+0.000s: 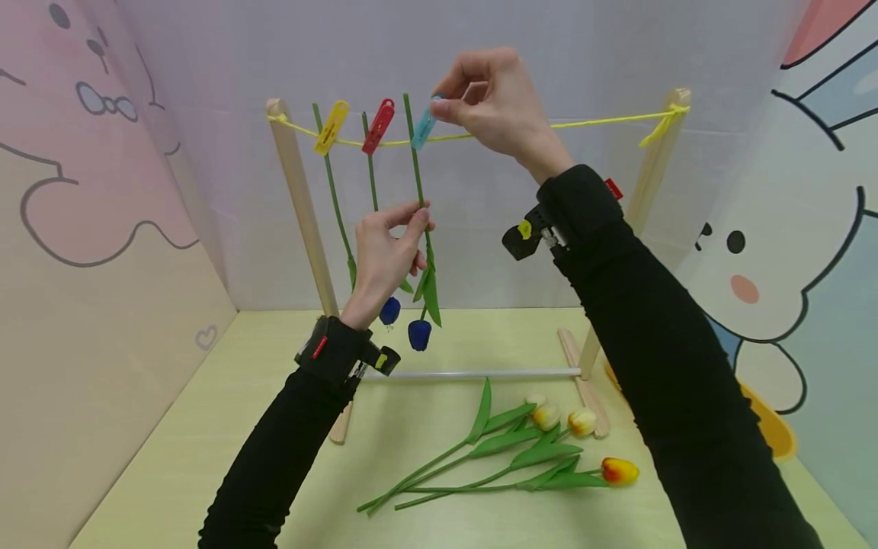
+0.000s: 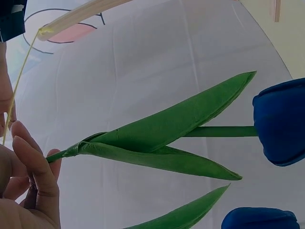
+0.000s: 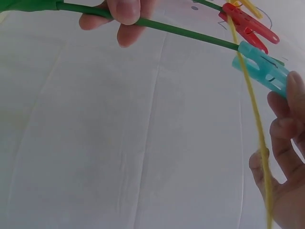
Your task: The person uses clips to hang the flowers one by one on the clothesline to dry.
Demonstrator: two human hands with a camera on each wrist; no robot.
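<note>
My left hand (image 1: pixel 391 255) pinches the green stem of a blue tulip (image 1: pixel 420 335) that hangs flower down. In the left wrist view its leaves (image 2: pixel 157 124) spread past the fingers. Above it, my right hand (image 1: pixel 497 107) pinches a light blue clothespin (image 3: pixel 262 67) between thumb and finger. The clothespin sits at the yellow string (image 1: pixel 480 136), against the upper stem. To the left, a red clothespin (image 1: pixel 378 127) and a yellow clothespin (image 1: pixel 332 128) hold two more stems on the string. A second blue tulip (image 1: pixel 389 311) hangs partly behind my left hand.
Wooden posts (image 1: pixel 302 206) carry the string, joined low down by a pale rod (image 1: pixel 480 374). Several tulips lie on the table (image 1: pixel 206 457), among them a red-yellow tulip (image 1: pixel 620 471) and a cream tulip (image 1: pixel 581 422). An orange container (image 1: pixel 771 423) is partly hidden behind my right arm.
</note>
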